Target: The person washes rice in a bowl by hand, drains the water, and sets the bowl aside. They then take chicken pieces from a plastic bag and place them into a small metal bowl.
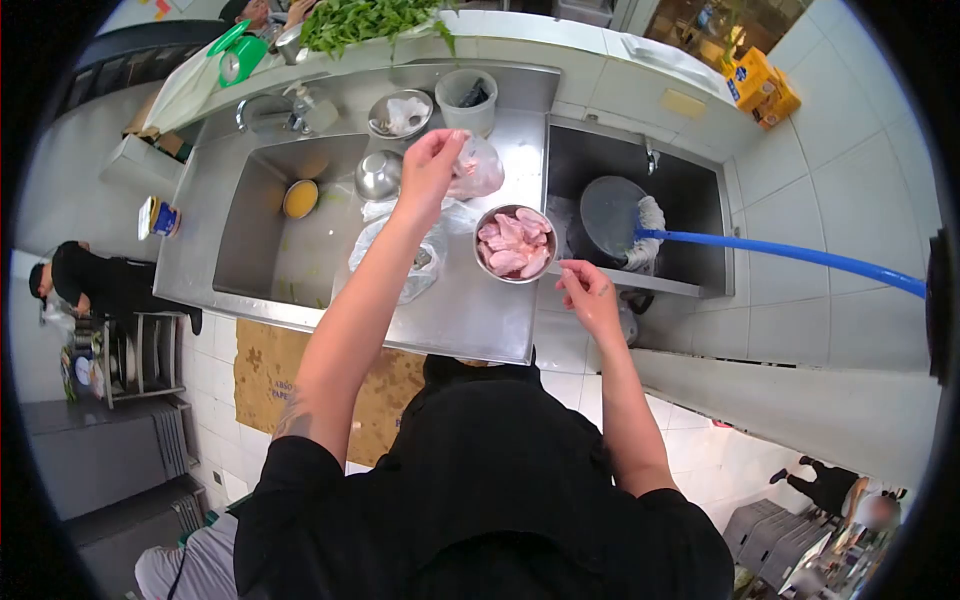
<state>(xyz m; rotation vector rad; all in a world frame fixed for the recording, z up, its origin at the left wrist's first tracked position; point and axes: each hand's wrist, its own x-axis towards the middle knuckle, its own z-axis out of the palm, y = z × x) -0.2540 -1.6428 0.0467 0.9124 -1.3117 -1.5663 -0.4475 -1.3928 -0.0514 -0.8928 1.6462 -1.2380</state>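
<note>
Raw meat [515,242], left hand [430,168] extended by bag [480,172], right hand [590,293] lower, half-curled

Room before meat bowl [518,281]; plastic bag [427,262] obstructs left.

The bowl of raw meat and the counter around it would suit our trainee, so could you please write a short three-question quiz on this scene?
1. Multiple choice: what fills the metal bowl beside the right hand?
A) Whole eggs
B) Raw meat pieces
C) Sliced bread

2. True or false: the leafy greens are beyond the metal counter, on the side away from the person.

3. Short answer: which of the person's hands is up by the clear plastic bag?

Key: 1. B; 2. True; 3. The left hand.
</note>
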